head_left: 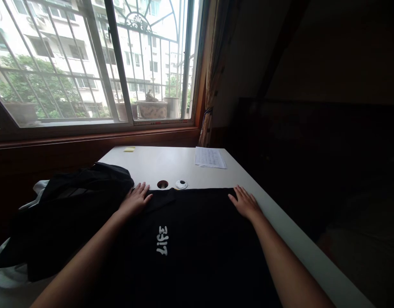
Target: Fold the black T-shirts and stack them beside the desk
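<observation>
Head view showed a black garment point(203, 244) spread on the table point(158, 163), toward six o'clock. From its middle, the left hand point(136, 199) lay flat at ten o'clock and the right hand point(246, 204) at two, fingers loosely parted, palms down; they probably pressed the far corners to keep that edge straight. At nine, a heap of dark clothes point(72, 214) crowded the left hand. Near eleven sat a white cap point(181, 184); papers point(210, 158) lay well apart at twelve.
</observation>
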Demonstrator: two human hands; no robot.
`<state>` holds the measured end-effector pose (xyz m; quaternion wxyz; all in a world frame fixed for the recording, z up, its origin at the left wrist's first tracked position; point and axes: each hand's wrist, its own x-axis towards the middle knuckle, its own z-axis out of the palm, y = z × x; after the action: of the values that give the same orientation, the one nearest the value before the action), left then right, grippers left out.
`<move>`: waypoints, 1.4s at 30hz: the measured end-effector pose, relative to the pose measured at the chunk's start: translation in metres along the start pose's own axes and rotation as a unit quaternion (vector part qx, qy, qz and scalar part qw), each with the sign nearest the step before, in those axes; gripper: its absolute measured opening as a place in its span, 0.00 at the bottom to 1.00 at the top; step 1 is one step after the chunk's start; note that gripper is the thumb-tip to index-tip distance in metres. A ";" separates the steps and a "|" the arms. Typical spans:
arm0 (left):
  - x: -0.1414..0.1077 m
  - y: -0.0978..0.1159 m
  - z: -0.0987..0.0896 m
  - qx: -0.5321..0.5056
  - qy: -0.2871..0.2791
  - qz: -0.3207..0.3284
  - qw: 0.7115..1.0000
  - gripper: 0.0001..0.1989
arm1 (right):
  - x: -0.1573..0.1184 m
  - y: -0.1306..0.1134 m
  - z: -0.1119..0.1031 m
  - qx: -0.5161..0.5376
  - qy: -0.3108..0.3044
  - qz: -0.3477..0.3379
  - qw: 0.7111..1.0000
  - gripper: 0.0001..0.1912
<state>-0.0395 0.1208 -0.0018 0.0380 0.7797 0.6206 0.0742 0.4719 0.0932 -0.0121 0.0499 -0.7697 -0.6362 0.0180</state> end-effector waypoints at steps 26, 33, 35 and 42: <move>-0.019 -0.002 -0.014 -0.079 0.070 0.201 0.974 0.24 | -0.045 -0.205 -0.009 0.084 0.016 -0.395 0.915 0.27; -0.011 -0.009 -0.008 -0.060 0.029 0.154 0.986 0.26 | -0.034 -0.240 -0.001 0.108 -0.010 -0.380 0.919 0.28; -0.010 -0.009 -0.007 -0.057 0.020 0.143 0.988 0.26 | -0.032 -0.237 -0.001 0.108 -0.023 -0.373 0.921 0.29; -0.013 -0.008 -0.009 -0.049 0.011 0.135 0.990 0.27 | -0.029 -0.218 -0.002 0.103 -0.048 -0.341 0.933 0.32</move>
<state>-0.0516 0.1100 0.0047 0.0592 0.8527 0.5056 0.1173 0.2531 0.1047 0.0104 0.1008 -0.4954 -0.8567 0.1024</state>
